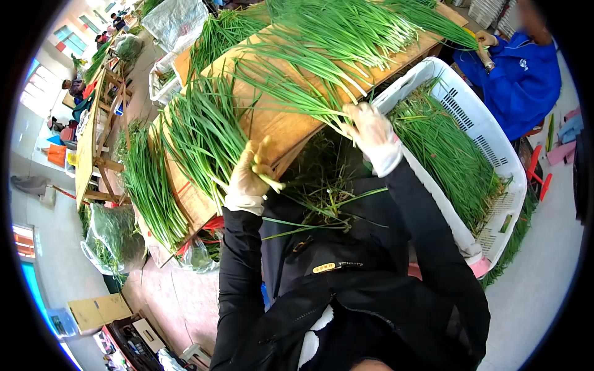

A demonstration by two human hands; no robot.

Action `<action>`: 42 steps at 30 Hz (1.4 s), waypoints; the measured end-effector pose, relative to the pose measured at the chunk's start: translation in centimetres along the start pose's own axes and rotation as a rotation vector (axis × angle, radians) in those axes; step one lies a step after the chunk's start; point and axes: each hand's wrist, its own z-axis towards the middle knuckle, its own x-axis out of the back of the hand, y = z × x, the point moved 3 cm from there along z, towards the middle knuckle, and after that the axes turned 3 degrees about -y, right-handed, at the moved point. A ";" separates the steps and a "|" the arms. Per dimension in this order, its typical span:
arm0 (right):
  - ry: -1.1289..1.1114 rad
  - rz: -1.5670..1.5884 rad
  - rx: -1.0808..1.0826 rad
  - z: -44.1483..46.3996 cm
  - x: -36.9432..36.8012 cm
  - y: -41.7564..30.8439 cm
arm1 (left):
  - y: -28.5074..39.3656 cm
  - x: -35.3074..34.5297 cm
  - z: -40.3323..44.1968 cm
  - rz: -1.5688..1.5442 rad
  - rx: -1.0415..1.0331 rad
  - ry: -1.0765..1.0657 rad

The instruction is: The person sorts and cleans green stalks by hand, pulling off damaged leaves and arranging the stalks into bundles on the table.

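My left hand, in a thin pale glove, is closed around the white root ends of some green onions near the table's front edge. The leaves of that bunch spread up and left over the wooden table. To the right, my gloved right hand grips the pale ends of a smaller bunch of green onions, whose leaves trail left across the boards. A big pile of green onions lies at the back of the table. Loose leaves and scraps rest on my lap.
A white plastic crate of green leaves stands at my right. Beyond it, a person in a blue jacket handles green onions. More green onions lie at the table's left end. A filled plastic bag sits on the floor.
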 end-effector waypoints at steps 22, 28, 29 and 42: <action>-0.616 1.899 -0.347 -7.0 -2.1 -7.0 | -4.8 1.1 0.6 0.140 0.123 -0.189; -0.806 1.712 -0.163 -7.7 -2.3 -8.5 | -5.4 -0.2 0.3 0.422 0.097 -0.041; -0.782 1.661 -0.134 -7.2 -2.5 -8.6 | -5.6 -0.2 0.2 0.441 0.099 -0.023; 0.232 0.502 0.177 -8.1 -1.8 -8.8 | -2.4 -0.5 0.4 0.428 -0.290 0.141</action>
